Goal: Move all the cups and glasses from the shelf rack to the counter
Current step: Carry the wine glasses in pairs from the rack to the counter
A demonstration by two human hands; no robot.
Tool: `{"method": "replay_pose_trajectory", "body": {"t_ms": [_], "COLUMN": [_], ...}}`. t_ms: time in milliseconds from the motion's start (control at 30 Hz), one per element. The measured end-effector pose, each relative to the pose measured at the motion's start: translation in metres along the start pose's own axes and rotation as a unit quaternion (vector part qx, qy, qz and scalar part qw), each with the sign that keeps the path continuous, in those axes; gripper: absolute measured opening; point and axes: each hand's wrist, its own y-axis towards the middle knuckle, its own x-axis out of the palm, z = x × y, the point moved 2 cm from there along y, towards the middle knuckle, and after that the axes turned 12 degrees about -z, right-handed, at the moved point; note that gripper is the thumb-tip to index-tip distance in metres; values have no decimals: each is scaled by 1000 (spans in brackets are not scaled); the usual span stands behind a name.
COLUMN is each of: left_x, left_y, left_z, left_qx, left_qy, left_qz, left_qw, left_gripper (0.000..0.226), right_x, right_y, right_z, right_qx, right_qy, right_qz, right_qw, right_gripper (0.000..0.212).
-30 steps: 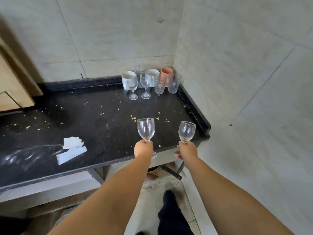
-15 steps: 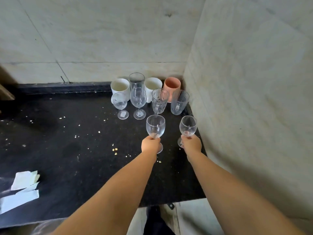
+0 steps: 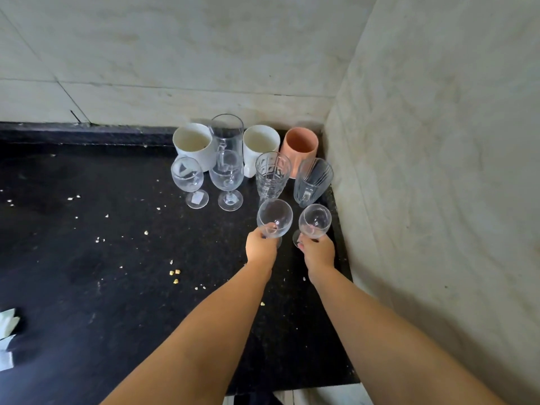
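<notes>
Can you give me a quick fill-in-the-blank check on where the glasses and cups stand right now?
1. Each hand, left hand and right hand, holds one ____ glass by its stem.
2. The only coloured cup in the corner group, the cup nearest the right wall, is ____.
3. The number of white mugs standing on the counter is ____.

Missing words: wine; pink; two
</notes>
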Motion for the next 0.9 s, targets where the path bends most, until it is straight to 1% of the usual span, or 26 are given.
{"method": "replay_pose_trajectory", "body": {"t_ms": [100,233,300,400,533,600,700,767,800,833,867,900], "left_x": [0,-1,-5,-14,-34,-43,-54,-63,-67,-72,-80,-86], "left_y": [2,-4,-8,-15,-31,-45,-66,-84,-92,-101,-114,-123], "left_z": [-1,5,6,6,12,14,12,10,9,7,4,3], "left_qx": [6,3,2,-1,3,13,21,35,39,42,47,52], "left_qy": [3,18,30,38,38,66,164,223,242,259,277,301], "left_qz": [-1,-12,-6,12,37,45,47,48,46,46,43,42], "left_qw": [1000,1000,1000,999,999,997,985,973,968,964,959,951], "left_gripper": [26,23,24,34,44,43,43,45,45,45,45,45], "right_x": [-2,-3,-4,-6,-6,-4,0,3,5,7,11,14], "right_y": [5,1,-4,-13,-35,-49,-69,-90,-100,-113,-131,-143], "right_z": [2,-2,-4,-7,-11,-10,-6,-4,-4,-3,0,2], "right_qx": [4,3,0,0,11,11,15,0,-17,-36,-54,-74], "right_qy": [-12,-2,3,2,42,38,4,-61,-134,-238,-351,-453], "right_qz": [10,6,5,11,15,20,26,29,28,20,5,-8], "right_qw": [1000,1000,1000,1000,999,999,1000,998,990,970,935,888], "right_gripper": [21,26,31,39,60,65,64,58,54,51,48,47]}}
